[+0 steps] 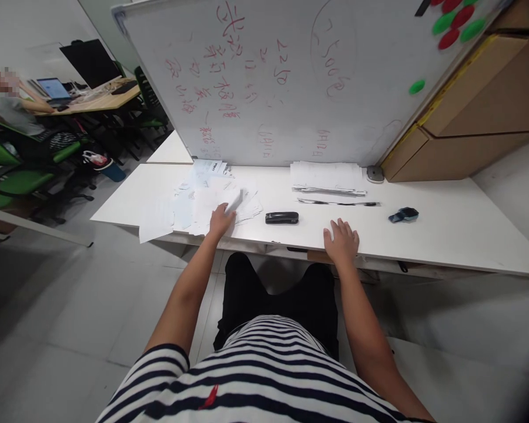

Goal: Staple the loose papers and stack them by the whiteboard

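My left hand rests on a loose, messy spread of white papers at the left part of the white table. Its fingers pinch a folded white slip that sticks up to the right. My right hand lies flat on the bare table near the front edge, fingers spread, holding nothing. A black stapler lies between the two hands, a little farther back.
A neat stack of papers lies at the back by the whiteboard, with a black pen in front of it. A small dark blue object lies right. Cardboard boxes stand at the back right. A person sits at a far-left desk.
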{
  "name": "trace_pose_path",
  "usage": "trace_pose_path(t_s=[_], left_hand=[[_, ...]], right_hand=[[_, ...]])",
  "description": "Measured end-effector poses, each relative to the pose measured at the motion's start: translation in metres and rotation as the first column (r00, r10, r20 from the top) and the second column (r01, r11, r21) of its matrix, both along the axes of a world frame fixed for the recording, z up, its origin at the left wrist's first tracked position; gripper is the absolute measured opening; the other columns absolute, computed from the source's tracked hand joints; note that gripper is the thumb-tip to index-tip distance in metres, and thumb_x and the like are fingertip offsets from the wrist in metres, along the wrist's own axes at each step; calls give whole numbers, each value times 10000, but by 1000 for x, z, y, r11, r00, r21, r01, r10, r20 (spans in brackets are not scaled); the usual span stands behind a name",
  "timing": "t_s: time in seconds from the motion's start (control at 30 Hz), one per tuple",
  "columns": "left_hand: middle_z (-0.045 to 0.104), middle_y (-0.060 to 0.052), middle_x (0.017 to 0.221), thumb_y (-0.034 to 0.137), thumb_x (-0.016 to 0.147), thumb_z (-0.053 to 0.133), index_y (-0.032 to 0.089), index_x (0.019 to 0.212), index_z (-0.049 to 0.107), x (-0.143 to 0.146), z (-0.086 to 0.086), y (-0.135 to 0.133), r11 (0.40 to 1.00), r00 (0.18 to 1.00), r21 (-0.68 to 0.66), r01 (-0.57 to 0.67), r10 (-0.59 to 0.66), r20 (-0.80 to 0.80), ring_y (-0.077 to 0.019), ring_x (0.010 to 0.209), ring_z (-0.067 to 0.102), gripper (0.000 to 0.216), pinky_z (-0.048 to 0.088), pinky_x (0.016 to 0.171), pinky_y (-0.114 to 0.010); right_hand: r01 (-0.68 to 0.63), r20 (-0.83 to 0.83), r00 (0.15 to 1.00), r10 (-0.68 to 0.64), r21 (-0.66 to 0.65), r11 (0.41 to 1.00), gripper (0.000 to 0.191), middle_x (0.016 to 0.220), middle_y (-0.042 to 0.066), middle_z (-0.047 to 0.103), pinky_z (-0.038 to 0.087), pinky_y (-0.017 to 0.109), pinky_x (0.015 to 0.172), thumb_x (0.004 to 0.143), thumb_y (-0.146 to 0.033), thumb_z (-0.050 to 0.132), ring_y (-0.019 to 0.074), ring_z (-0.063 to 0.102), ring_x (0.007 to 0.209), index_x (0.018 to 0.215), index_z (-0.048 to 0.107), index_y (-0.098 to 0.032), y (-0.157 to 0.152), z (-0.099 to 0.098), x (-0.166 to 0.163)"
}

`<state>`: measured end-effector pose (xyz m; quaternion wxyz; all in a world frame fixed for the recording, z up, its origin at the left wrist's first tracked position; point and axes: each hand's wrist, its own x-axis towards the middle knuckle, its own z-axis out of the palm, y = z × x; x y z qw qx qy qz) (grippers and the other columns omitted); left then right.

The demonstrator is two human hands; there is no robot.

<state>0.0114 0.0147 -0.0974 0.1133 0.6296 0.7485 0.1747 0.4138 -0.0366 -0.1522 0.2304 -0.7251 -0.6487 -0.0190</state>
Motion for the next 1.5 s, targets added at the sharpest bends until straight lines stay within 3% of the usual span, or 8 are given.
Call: trace_pose_path(t_s=[0.17, 0.33, 0.53, 0.73, 0.93, 1.07, 1.23, 1.5], left_hand=[[456, -123, 1408, 577, 791, 552, 204, 1389, 339, -2, 17, 10, 979, 974, -114, 172, -186, -131, -291, 1252, 449, 735, 396, 964, -363], [587, -105, 1221, 552, 854, 480, 247, 1243, 471, 3, 25, 12, 961, 928, -181, 210, -254, -273, -272, 1055, 572, 495, 442, 806, -338], [632, -101, 1096, 508, 903, 410, 241, 1116, 541, 8, 26, 8, 943, 865, -190, 273, -327, -381, -275, 975, 613, 366, 431, 766, -343], [678, -96, 1033, 505, 923, 348, 234, 1306, 443, -2, 32, 15, 978, 935, -126, 168, -199, -293, -277, 956, 621, 478, 428, 776, -341], [685, -58, 1059, 616, 901, 298, 253, 1243, 514, -8, 41, 17, 990, 989, -107, 90, -102, -110, -244, 977, 617, 544, 444, 777, -320], [660, -52, 1150, 673, 805, 459, 251, 1243, 518, -9, 45, 18, 967, 968, -175, 185, -211, -138, -246, 1014, 605, 611, 442, 814, -315], [555, -43, 1309, 619, 670, 659, 279, 1288, 481, -15, 49, 22, 869, 889, -340, 359, -430, -161, -241, 1088, 568, 728, 448, 830, -290], [557, -44, 1283, 588, 776, 563, 266, 1240, 513, -17, 40, 19, 900, 887, -283, 331, -399, -231, -231, 1073, 568, 567, 451, 812, -296]], right_hand=[[6, 3, 1000, -6, -3, 1000, 512, 1445, 104, 438, 199, 489, 1101, 947, -441, 296, 267, 332, 1354, 1318, 519, -167, 0, -1, 0], [-6, -19, 1000, 5, -43, 999, 514, 1460, 102, 417, 187, 492, 1106, 945, -437, 294, 268, 309, 1366, 1330, 508, -171, 2, -1, 1], [-6, -24, 1000, 5, -43, 999, 519, 1464, 98, 411, 184, 497, 1103, 945, -438, 282, 272, 309, 1368, 1336, 503, -176, 2, 0, 1], [-1, -30, 1000, 0, -39, 999, 501, 1457, 98, 421, 182, 490, 1105, 943, -422, 295, 265, 311, 1364, 1323, 509, -175, 1, 1, -1], [-5, -48, 999, 4, -29, 1000, 494, 1459, 104, 417, 178, 502, 1108, 942, -416, 310, 268, 306, 1364, 1326, 507, -175, 1, 0, -1], [7, -35, 999, -8, -26, 1000, 496, 1456, 95, 424, 180, 491, 1111, 940, -420, 314, 264, 317, 1360, 1322, 514, -174, 1, 0, -1], [-2, -39, 999, 0, -40, 999, 500, 1459, 93, 420, 194, 491, 1107, 943, -424, 307, 265, 312, 1364, 1325, 513, -176, 2, -1, 0], [4, -39, 999, -5, -27, 1000, 489, 1451, 98, 430, 195, 490, 1105, 940, -415, 326, 267, 321, 1358, 1321, 516, -174, 2, -1, 0]])
